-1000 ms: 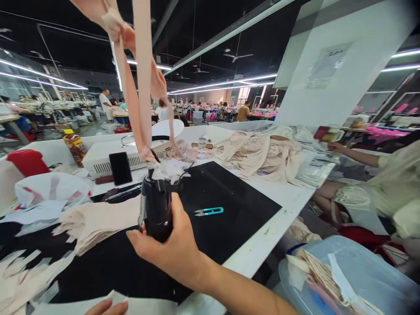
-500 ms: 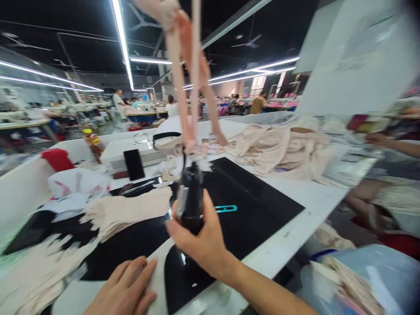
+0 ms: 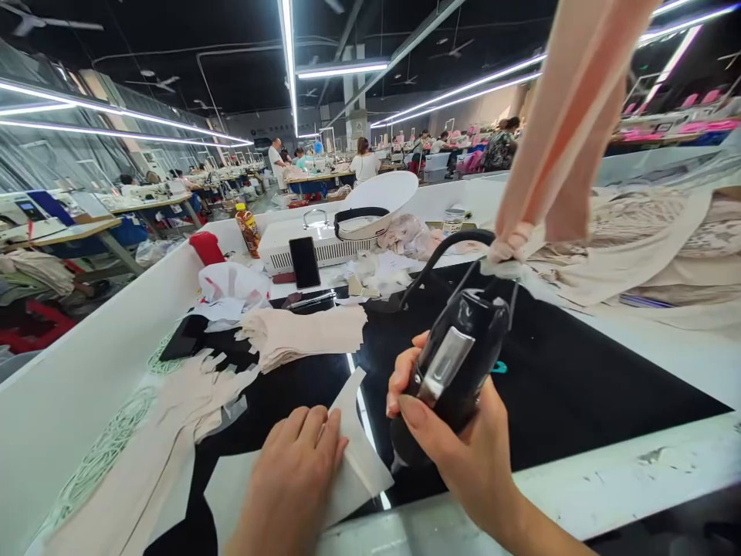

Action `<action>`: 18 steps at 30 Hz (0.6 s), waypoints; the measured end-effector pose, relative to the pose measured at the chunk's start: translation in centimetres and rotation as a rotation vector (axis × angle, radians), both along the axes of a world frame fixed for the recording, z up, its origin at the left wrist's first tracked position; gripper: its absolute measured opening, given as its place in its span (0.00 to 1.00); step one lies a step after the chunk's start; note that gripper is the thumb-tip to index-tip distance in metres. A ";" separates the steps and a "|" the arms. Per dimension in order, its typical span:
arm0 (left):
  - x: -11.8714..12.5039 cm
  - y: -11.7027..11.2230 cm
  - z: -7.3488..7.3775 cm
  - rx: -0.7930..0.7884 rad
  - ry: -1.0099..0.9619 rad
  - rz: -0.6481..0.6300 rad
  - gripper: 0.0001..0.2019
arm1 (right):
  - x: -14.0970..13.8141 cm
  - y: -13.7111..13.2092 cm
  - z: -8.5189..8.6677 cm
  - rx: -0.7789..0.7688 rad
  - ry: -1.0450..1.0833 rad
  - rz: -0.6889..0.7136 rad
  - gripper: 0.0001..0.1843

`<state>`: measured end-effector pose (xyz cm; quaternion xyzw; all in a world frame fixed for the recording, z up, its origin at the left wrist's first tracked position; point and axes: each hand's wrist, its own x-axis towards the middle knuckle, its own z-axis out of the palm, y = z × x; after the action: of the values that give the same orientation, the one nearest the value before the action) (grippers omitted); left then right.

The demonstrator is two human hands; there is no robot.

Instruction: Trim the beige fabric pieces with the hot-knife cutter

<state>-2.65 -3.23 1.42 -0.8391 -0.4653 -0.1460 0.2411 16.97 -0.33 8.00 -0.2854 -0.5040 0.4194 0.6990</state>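
My right hand (image 3: pixel 463 432) is closed round a black corded hand tool (image 3: pixel 457 347) that looks like an electric fabric cutter, with a metal lever on its side. The cutter tilts, and its lower end is close to the black board (image 3: pixel 579 386); I cannot tell if it touches. Pale peach fabric strips (image 3: pixel 556 139) are knotted to its top. My left hand (image 3: pixel 295 463) lies flat, fingers stretched out, on a cream fabric piece (image 3: pixel 353 440) left of the cutter. A stack of cream cut pieces (image 3: pixel 312 332) lies beyond.
More cream pieces (image 3: pixel 174 440) and pale green cord (image 3: pixel 104 440) lie at the left. A phone (image 3: pixel 304 262) leans on a white box (image 3: pixel 283 247) at the back. A turquoise item (image 3: pixel 499 367) shows behind the cutter. Heaped fabric (image 3: pixel 648 247) lies at the right.
The view has turned left and come closer. My right hand has tilted the cutter, which stood more upright before. My left hand now rests further onto the cream piece.
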 end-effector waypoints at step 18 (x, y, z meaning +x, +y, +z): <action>1.4 0.1 -2.1 -0.179 -0.229 -0.580 0.12 | -0.2 -0.8 -1.8 0.020 0.014 0.016 0.16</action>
<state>-1.25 -3.14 -0.64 -0.9327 -0.2420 -0.2603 0.0610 16.78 -1.14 6.22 -0.2717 -0.5056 0.4219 0.7018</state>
